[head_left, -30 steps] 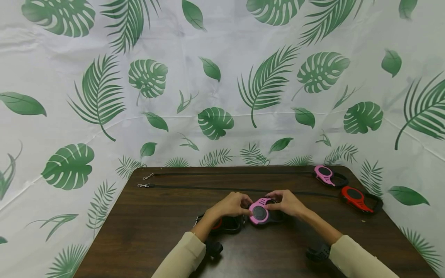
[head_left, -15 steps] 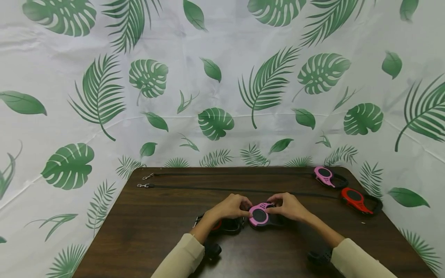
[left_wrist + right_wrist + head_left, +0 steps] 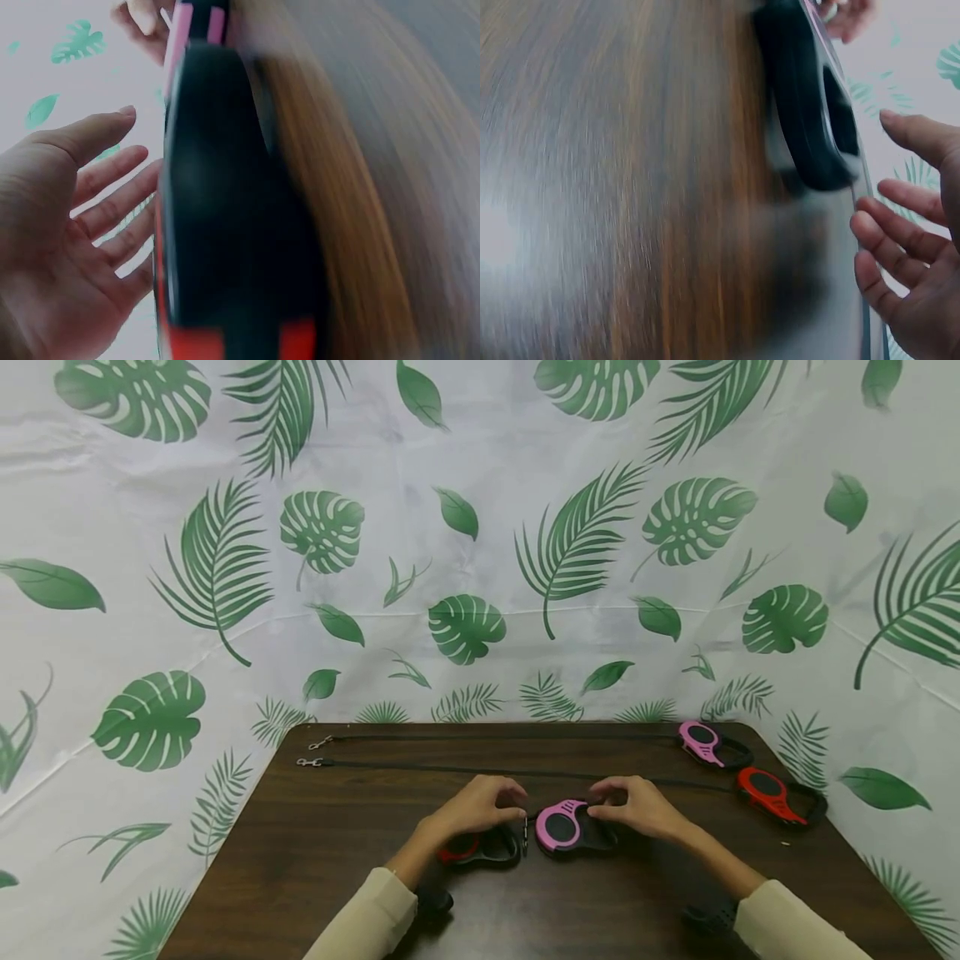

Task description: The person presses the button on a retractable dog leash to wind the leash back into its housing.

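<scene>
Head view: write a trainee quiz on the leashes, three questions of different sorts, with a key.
1. How many pink leash cases and red leash cases lie on the table?
2. True or false: the leash case nearest the table's back edge is red.
3. Fill in: at the picture's left, the two outstretched black straps end in metal ____.

Key: 1. Two pink, two red. 2. False; it is pink. 3. Clips.

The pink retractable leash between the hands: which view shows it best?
The head view: it shows the pink retractable leash face-up, mostly uncovered. The left wrist view shows only one end, beyond a red leash; the right wrist view, mainly its handle.
</scene>
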Demonstrator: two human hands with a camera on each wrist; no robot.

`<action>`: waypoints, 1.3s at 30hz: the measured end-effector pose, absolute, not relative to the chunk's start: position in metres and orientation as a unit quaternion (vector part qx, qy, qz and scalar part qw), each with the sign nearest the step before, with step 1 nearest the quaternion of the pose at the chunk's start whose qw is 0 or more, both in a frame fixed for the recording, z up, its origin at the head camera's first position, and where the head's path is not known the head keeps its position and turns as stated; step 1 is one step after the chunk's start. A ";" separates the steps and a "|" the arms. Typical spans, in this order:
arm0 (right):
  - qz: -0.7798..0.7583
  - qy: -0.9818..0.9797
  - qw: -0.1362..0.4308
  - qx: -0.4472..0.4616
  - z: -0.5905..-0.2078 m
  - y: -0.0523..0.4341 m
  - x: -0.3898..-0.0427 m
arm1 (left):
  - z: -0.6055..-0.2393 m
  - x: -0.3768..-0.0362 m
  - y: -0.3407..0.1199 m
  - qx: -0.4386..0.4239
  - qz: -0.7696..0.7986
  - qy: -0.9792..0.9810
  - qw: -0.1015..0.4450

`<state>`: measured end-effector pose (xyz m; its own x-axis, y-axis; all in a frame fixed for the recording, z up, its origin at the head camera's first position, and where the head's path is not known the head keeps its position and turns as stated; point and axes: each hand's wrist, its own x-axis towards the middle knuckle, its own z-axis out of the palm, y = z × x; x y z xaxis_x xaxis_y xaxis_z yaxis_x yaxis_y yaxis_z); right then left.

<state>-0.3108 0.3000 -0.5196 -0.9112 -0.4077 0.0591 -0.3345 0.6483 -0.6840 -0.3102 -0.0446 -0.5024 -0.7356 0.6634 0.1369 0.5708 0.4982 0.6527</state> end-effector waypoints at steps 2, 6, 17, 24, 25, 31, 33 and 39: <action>-0.366 0.906 0.044 -0.207 -0.518 0.307 -0.309 | -0.503 -0.311 -0.055 0.356 0.354 0.863 0.048; -0.349 0.911 0.027 -0.217 -0.515 0.323 -0.307 | -0.506 -0.314 -0.079 0.342 0.363 0.866 0.024; -0.287 0.929 -0.029 -0.232 -0.503 0.362 -0.301 | -0.503 -0.324 -0.145 0.312 0.337 0.886 -0.067; -0.248 0.928 -0.077 -0.266 -0.493 0.391 -0.303 | -0.499 -0.330 -0.194 0.313 0.314 0.885 -0.143; -0.243 0.928 -0.081 -0.270 -0.491 0.396 -0.303 | -0.499 -0.331 -0.200 0.308 0.311 0.887 -0.148; -0.208 0.942 -0.087 -0.247 -0.483 0.421 -0.301 | -0.500 -0.335 -0.236 0.297 0.285 0.895 -0.171; -0.194 0.948 -0.085 -0.239 -0.482 0.430 -0.301 | -0.499 -0.336 -0.245 0.294 0.279 0.897 -0.173; -0.167 0.952 -0.091 -0.240 -0.481 0.455 -0.303 | -0.501 -0.340 -0.273 0.258 0.265 0.915 -0.161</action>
